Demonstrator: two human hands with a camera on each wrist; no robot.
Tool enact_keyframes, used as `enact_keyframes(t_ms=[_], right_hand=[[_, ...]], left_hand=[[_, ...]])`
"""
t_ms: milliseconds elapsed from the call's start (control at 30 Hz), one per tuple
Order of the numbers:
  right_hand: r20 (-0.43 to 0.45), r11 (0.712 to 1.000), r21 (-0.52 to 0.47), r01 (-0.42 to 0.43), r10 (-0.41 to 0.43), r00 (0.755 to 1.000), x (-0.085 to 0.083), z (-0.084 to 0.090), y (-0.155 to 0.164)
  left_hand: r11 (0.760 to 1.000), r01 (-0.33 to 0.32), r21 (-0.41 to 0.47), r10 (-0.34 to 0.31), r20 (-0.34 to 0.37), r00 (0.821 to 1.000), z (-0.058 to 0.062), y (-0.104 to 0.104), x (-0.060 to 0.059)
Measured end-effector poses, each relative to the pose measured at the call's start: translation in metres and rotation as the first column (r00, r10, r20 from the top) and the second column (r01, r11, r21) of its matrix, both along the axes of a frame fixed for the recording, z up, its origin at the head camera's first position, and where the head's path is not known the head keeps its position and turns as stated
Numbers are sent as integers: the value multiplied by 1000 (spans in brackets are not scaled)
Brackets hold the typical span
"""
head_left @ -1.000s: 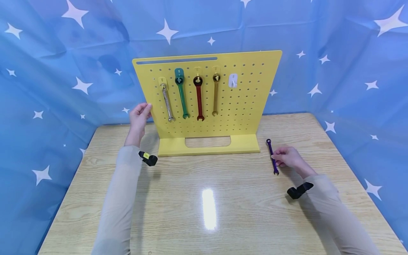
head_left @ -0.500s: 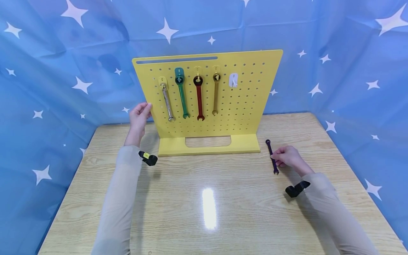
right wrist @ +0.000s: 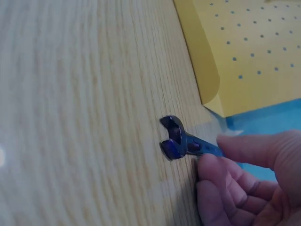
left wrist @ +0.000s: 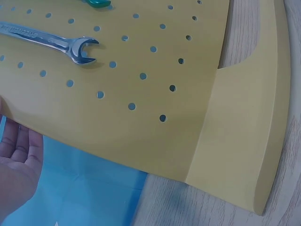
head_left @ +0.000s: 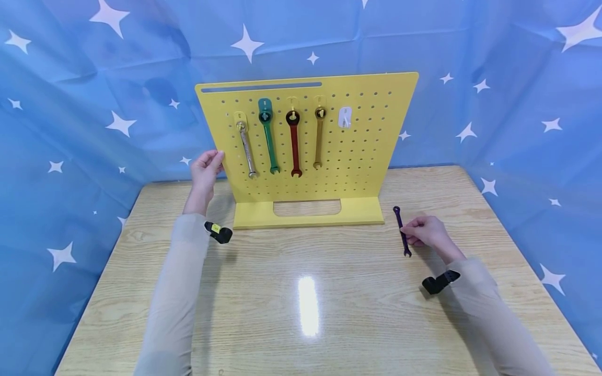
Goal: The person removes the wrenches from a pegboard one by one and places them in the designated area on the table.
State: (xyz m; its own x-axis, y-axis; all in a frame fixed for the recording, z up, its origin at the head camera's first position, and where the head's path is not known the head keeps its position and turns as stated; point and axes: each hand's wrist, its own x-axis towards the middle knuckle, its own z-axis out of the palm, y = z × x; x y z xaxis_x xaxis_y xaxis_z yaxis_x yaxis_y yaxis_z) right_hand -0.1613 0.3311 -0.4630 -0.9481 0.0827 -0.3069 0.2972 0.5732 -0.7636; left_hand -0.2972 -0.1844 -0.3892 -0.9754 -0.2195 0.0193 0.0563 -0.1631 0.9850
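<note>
yellow perforated metal pegboard [head_left: 357, 156]: plain yellow, regular rows of small dark holes, a grey slot along its top edge.
silver steel wrench [head_left: 246, 149]: bright silver.
green wrench [head_left: 268, 141]: teal-green throughout.
red wrench [head_left: 294, 146]: red shaft, dark ring end.
bronze-brown wrench [head_left: 318, 141]: dull golden brown.
small white hook plate [head_left: 344, 117]: white.
purple metal wrench [head_left: 402, 230]: deep violet-blue, glossy.
light wooden table [head_left: 301, 313]: pale oak grain with a white glare spot.
blue star-print cloth backdrop [head_left: 94, 78]: sky blue with scattered white four-point stars.
sheer beige sleeves [head_left: 174, 292]: pale beige.
black wrist straps [head_left: 439, 282]: black; the left one bears a yellow tag.
</note>
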Motion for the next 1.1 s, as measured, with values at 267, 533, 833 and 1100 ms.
enact_keyframes(t_ms=[267,533,833,1100], right_hand=[[-164,997,-78,-3,-10,986,6,5,-3],[-225,995,-96,-16,-6,974,7,19,-14],[-267,992,-123,-33,-1,964,6,34,-27],[-314,973,-219,-78,5,949,1,40,-39]], left_hand=[[999,-5,33,6,-9,1000,0,1,1],[1000,8,15,-8,-8,1000,1,2,2],[1000,1,26,-1,-10,1000,2,2,2],[1000,-3,21,3,2,1000,2,2,2]])
